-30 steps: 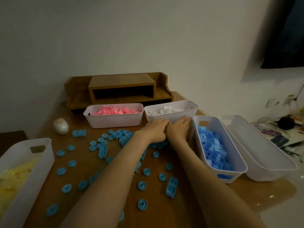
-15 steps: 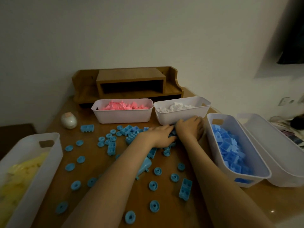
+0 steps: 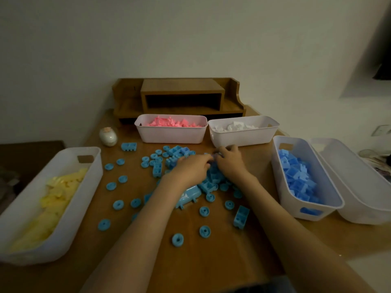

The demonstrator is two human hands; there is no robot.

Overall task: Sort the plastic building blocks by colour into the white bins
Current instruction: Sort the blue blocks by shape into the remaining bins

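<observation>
1. The wooden table (image 3: 211, 261) is carrying everything. The yellow-block bin (image 3: 69, 229) is sitting along its left side and the blue-block bin (image 3: 289, 208) along its right.
2. The pink-block bin (image 3: 171, 135) and white-block bin (image 3: 241, 137) are sitting side by side at the back.
3. The left hand (image 3: 191, 170) is hunching over the pile of blue blocks (image 3: 213, 178) mid-table with its fingers curled. Honestly can't tell if it's got any.
4. The right hand (image 3: 229, 163) is curling in right beside it, and its grip is just as unclear.
5. Small blue discs (image 3: 118, 205) are lying scattered around.

Left hand (image 3: 191, 169) and right hand (image 3: 230, 163) side by side, palms down, fingers curled, fingertips close together.
</observation>
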